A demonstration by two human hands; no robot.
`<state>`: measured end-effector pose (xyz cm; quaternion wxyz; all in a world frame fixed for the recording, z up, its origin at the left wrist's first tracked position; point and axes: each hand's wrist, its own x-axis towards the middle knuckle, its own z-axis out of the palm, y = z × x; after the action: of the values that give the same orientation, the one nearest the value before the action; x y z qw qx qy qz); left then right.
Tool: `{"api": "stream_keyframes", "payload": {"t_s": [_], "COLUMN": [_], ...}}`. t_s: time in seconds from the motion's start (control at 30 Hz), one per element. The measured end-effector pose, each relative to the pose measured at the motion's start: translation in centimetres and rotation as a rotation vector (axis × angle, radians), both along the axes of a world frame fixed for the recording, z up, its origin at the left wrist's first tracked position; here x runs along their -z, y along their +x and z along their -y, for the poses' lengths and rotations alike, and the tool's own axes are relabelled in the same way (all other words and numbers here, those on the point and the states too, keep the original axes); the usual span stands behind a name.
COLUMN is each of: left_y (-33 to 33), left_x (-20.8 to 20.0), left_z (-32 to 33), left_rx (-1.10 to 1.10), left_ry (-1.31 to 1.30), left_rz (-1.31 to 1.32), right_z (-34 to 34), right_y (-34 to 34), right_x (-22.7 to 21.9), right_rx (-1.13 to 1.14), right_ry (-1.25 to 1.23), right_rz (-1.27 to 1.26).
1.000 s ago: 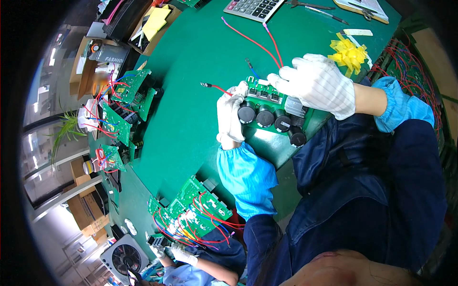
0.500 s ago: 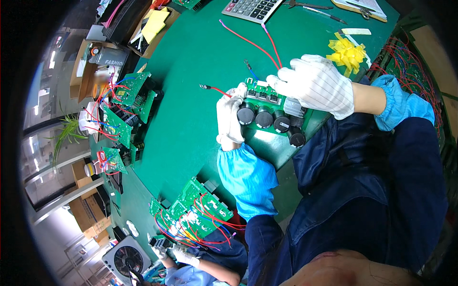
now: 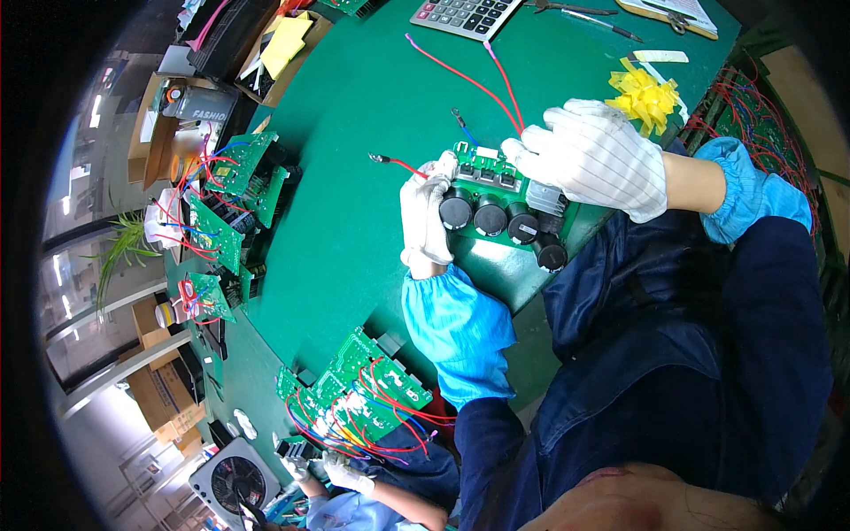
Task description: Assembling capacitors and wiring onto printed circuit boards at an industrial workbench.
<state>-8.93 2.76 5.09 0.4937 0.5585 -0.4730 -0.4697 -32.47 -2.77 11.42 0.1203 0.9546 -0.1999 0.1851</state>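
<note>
A green circuit board (image 3: 496,196) lies near the table's front edge, with several black round capacitors (image 3: 490,215) along its near side and a grey finned heat sink (image 3: 546,196) at its right. My left hand (image 3: 427,212), in a white glove, is closed on the board's left end, next to a short red wire (image 3: 403,165) with a metal lug. Over the far right part of the board is my gloved right hand (image 3: 589,159), fingers bent and together; what the fingertips hold is hidden. Two long red wires (image 3: 485,91) run out from beside those fingers. A blue wire (image 3: 465,129) sticks out beyond the board.
A yellow ribbon bundle (image 3: 645,97) lies right of my right hand. A calculator (image 3: 469,16), a pen (image 3: 602,26) and a clipboard (image 3: 699,16) are at the far edge. Wired boards (image 3: 239,168) stand at left; more (image 3: 354,389) lie near a co-worker's gloved hands (image 3: 347,473).
My right hand has shifted slightly right, uncovering a little more of the board's white connectors. My left hand and the board stay almost in place.
</note>
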Motion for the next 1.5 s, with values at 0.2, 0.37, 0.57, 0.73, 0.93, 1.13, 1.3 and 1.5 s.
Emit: {"api": "stream_keyframes", "payload": {"t_s": [0.2, 0.37, 0.57, 0.73, 0.93, 1.13, 1.3, 1.5], "left_y": [0.1, -0.2, -0.4, -0.5, -0.8, -1.0, -0.7, -0.6], "left_x": [-0.3, -0.6, 0.2, -0.4, -0.3, -0.3, 0.0, -0.5], "left_z": [0.4, 0.3, 0.0, 0.0, 0.1, 0.0, 0.4, 0.1], "left_rx": [-0.03, -0.039, -0.048, -0.052, -0.107, -0.108, -0.12, -0.067], "left_ry": [0.132, 0.208, -0.002, 0.061, 0.021, -0.005, 0.096, 0.089], "left_rz": [-0.037, -0.109, -0.164, -0.082, -0.149, -0.103, -0.198, -0.129], "right_z": [-0.3, 0.4, 0.6, 0.6, -0.3, -0.2, 0.7, 0.5], "right_y": [0.7, 0.6, 0.6, 0.8, 1.0, 1.1, 0.2, 0.4], "right_x": [-0.7, -1.2, -1.6, -1.1, -1.3, -1.6, -1.2, -0.8], "right_rx": [-0.015, -0.038, -0.039, -0.035, 0.024, -0.02, -0.067, 0.033], "right_ry": [0.007, 0.112, 0.132, 0.14, 0.126, 0.156, 0.199, 0.19], "right_rz": [0.007, -0.056, -0.096, -0.088, -0.105, -0.091, -0.028, -0.056]}}
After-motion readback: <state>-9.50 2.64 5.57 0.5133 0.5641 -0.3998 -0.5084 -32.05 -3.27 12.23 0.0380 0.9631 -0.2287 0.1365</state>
